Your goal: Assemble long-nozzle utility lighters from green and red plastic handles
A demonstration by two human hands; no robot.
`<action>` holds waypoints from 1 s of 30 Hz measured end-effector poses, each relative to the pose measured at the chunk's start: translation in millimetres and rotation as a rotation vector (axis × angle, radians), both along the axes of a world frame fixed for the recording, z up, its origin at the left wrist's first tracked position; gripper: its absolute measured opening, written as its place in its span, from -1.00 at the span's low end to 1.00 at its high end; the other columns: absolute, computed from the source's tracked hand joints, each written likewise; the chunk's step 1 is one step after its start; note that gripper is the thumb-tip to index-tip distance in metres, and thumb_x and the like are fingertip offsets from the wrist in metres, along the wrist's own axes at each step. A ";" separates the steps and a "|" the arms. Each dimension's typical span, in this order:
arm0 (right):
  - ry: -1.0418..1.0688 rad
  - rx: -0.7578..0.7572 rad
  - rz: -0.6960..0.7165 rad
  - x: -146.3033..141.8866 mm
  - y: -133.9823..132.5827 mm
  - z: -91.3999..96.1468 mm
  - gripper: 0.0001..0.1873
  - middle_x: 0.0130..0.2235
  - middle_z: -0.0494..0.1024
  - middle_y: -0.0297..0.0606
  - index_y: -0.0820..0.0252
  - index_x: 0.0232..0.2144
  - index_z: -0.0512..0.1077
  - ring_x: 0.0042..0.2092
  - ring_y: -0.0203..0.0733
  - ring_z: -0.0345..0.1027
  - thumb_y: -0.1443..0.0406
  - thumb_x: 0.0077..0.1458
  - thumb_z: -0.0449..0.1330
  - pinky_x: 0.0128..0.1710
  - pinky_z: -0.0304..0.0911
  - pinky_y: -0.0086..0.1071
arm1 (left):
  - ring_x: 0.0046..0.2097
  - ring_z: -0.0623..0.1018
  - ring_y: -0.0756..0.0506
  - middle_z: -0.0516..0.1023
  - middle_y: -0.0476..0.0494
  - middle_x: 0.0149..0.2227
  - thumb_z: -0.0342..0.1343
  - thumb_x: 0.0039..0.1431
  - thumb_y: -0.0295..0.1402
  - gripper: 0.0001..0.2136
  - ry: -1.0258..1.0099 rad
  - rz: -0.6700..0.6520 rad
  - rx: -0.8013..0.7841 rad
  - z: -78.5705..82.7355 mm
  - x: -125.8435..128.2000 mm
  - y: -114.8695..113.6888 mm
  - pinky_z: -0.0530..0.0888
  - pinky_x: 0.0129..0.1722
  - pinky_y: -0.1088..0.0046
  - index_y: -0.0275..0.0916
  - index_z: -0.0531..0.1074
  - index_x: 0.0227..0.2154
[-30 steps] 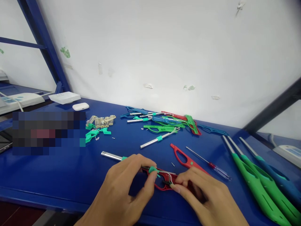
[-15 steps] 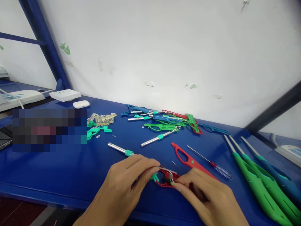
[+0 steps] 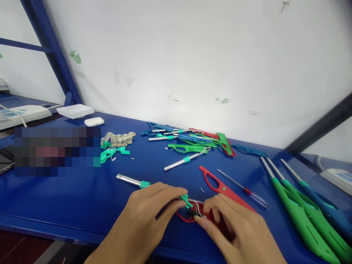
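Green piece (image 3: 186, 200) higher (bent left fingers (image 3: 176, 192))

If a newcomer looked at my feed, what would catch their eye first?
Probably the left hand, front centre, pinching a small green part beside the right hand on an open red shell. Next, three long lighters, two green and one blue, at the right edge. Behind, near the wall, coloured shells lie jumbled with silver tubes.

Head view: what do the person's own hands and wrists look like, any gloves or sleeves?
The left hand and right hand are both bare, without gloves. No sleeve, watch, bracelet or ring shows; some fingers are partly hidden.
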State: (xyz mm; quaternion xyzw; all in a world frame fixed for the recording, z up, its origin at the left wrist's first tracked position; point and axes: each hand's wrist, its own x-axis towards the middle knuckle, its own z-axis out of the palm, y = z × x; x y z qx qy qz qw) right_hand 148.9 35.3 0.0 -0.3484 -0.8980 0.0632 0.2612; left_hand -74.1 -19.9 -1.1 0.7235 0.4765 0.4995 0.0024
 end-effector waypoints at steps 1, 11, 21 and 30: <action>-0.017 0.008 -0.003 -1.5 -0.6 1.3 -0.70 -0.51 0.45 -0.49 0.02 -0.40 0.36 -0.58 -0.33 0.34 0.06 0.36 0.16 -0.62 0.21 -0.47 | -0.25 0.69 0.03 0.73 0.07 -0.22 0.13 0.44 -0.40 -0.89 0.012 -0.007 0.003 -0.2 0.1 -0.3 0.54 -0.10 0.61 -0.16 0.57 -0.13; -0.118 -0.020 0.036 -5.7 -4.1 5.7 -0.76 -0.39 0.58 -0.40 0.02 -0.30 0.36 -0.42 -0.22 0.54 0.23 0.44 -0.01 -0.44 0.36 -0.43 | -0.12 0.63 -0.06 0.64 0.06 -0.10 0.07 0.42 -0.57 -0.73 0.096 -0.032 -0.256 -10.9 -1.9 -3.0 0.48 -0.05 0.43 -0.03 0.44 -0.01; -0.014 -0.027 -0.030 -8.7 -3.8 4.4 -0.71 -0.48 0.53 -0.42 0.01 -0.35 0.40 -0.54 -0.27 0.45 0.06 0.40 0.09 -0.60 0.26 -0.46 | -0.10 0.61 -0.04 0.62 0.09 -0.06 0.05 0.43 -0.57 -0.73 0.118 -0.062 -0.253 -8.4 -1.8 -4.8 0.48 -0.04 0.49 -0.03 0.39 0.01; 0.099 -0.122 -0.041 -11.8 -8.8 1.9 -0.74 -0.36 0.59 -0.35 0.01 -0.34 0.51 -0.42 -0.26 0.51 0.15 0.40 0.12 -0.48 0.36 -0.48 | -0.03 0.63 -0.08 0.64 0.05 -0.02 -0.02 0.49 -0.45 -0.78 0.130 -0.014 -0.377 -10.8 -1.2 -6.5 0.54 -0.07 0.44 0.01 0.41 0.02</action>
